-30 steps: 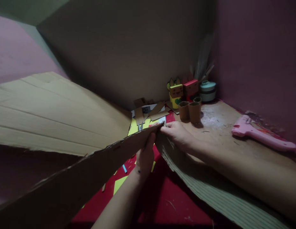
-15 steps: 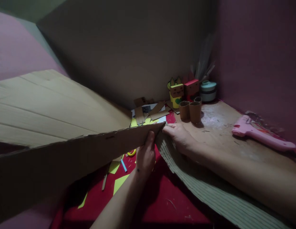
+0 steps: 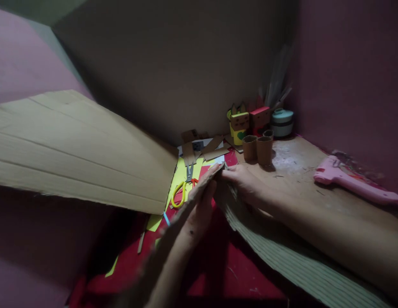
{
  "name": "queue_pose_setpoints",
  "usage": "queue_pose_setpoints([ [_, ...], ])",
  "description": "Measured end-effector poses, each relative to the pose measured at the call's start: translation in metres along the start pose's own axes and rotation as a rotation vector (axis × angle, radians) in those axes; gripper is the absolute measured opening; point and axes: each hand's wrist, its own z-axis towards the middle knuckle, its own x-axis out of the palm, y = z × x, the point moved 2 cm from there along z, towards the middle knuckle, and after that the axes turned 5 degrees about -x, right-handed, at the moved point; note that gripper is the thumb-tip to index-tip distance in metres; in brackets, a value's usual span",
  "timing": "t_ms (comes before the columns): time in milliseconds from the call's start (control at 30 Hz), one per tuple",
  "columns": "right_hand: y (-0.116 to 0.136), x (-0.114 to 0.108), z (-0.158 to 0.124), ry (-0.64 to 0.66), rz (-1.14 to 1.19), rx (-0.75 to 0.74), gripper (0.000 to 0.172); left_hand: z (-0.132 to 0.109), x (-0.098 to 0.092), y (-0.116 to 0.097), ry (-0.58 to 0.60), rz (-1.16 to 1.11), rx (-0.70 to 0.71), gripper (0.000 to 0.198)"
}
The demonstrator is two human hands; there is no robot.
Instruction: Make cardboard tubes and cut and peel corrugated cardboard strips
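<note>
My left hand (image 3: 200, 216) is closed on a long brown cardboard strip (image 3: 166, 244), seen nearly edge-on and running down toward the lower left. My right hand (image 3: 245, 182) pinches the top end of a ribbed corrugated cardboard sheet (image 3: 288, 256), whose ridged face curves down to the lower right. Both pieces meet at a point between my fingertips; whether they are still joined there I cannot tell. Part of my left forearm is hidden behind the strip. Just beyond my left hand lie yellow-handled scissors (image 3: 178, 196), partly covered.
A large cardboard panel (image 3: 83, 154) leans at the left. Cardboard offcuts (image 3: 214, 147) and yellow paper (image 3: 178, 173) lie on the red surface (image 3: 243, 265). Cardboard tubes (image 3: 264, 152), yellow and red box figures (image 3: 240, 128), a teal lidded pot (image 3: 282, 123) and a pink glue gun (image 3: 352, 179) stand or lie right.
The cardboard strip has swung from stretching across the left to hanging down toward me, uncovering the scissors and the panel's lower edge. My right hand stays almost in place.
</note>
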Motion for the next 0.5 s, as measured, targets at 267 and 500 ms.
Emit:
queue_pose_setpoints([
  [267, -0.001, 0.005, 0.000, -0.066, -0.002, 0.017, 0.016, 0.003, 0.004, -0.003, 0.053, -0.027, 0.049, 0.033],
  [500, -0.001, 0.010, -0.004, -0.061, 0.090, 0.013, 0.016, 0.008, 0.001, 0.005, 0.046, -0.298, -0.062, 0.031],
])
